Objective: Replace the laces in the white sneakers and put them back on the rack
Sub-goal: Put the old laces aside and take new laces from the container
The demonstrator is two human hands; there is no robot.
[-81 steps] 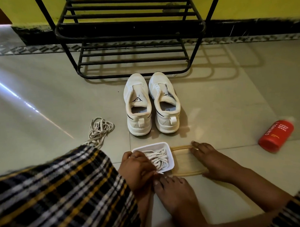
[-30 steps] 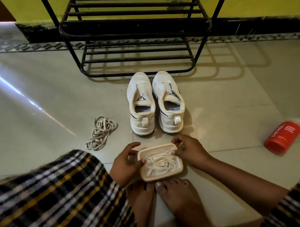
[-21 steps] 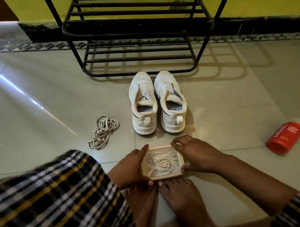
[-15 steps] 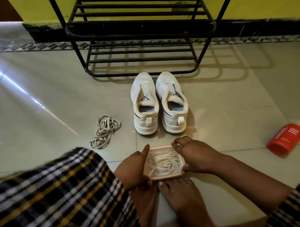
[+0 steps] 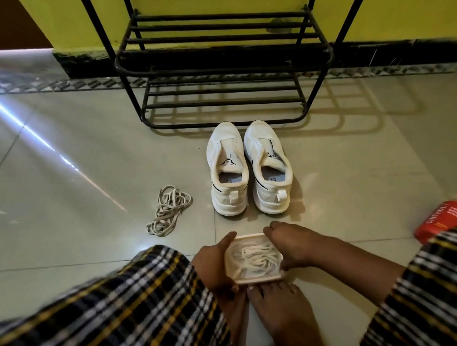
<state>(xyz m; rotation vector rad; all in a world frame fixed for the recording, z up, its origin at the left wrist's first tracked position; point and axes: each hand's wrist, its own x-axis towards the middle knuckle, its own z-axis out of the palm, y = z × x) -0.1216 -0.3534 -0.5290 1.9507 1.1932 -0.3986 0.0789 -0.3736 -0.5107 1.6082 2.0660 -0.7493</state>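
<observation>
Two white sneakers without laces, the left one [image 5: 227, 170] and the right one [image 5: 268, 169], stand side by side on the floor with their heels toward me, just in front of the black metal rack [image 5: 223, 69]. Close to my feet lies a small cream plastic container [image 5: 252, 260] with its translucent lid on; white laces show through it. My left hand [image 5: 212, 264] grips its left side with the thumb along the edge. My right hand [image 5: 289, 248] holds its right side, fingers over the far corner. A loose bundle of beige laces [image 5: 169, 211] lies on the tiles, left of the sneakers.
A red bottle [image 5: 446, 221] lies on its side at the right edge. My bare feet [image 5: 279, 313] rest just below the container. My checked clothing [image 5: 110, 314] fills the lower left. The rack stands against a yellow wall [image 5: 61, 20].
The lid, which lay on the floor right of the open container, now sits on it. Both hands have closed in on the container's sides and hold it.
</observation>
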